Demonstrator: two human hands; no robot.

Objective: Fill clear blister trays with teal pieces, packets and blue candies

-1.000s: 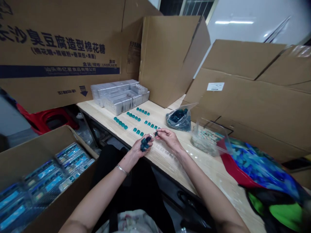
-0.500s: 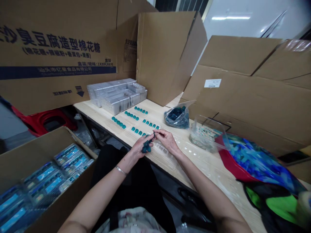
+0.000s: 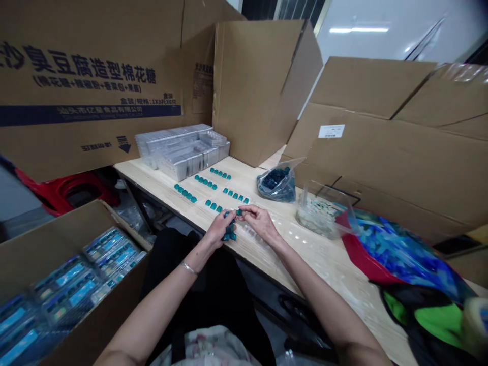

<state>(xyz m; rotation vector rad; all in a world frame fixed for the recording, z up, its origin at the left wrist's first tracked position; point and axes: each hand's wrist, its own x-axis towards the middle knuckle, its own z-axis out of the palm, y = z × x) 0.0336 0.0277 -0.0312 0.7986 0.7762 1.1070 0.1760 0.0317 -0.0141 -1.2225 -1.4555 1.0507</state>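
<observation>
My left hand [image 3: 217, 230] is closed around a cluster of small teal keycap-like pieces [image 3: 229, 235] near the table's front edge. At its fingertips my right hand [image 3: 262, 223] pinches one more teal piece [image 3: 239, 212], close beside the left thumb. Just beyond the hands, similar pieces stand in short rows on the wooden table, among them a left row [image 3: 185, 193] and a right row [image 3: 235, 195]. The nearest row [image 3: 213, 206] is partly hidden by my left hand. Clear plastic blister trays [image 3: 253, 235] lie under and beside my right hand.
An open plastic bag [image 3: 277, 187] of dark teal pieces and a clear tub [image 3: 318, 216] stand behind the right hand. Stacked clear trays [image 3: 183, 150] sit at the back left. Cardboard boxes [image 3: 255, 86] wall the rear. A carton [image 3: 102, 208] of packaged goods stands left.
The teal piece at my right fingertips shows more plainly now, between the two hands. My left fingers and thumb have shifted around the cluster. The rows stay the same.
</observation>
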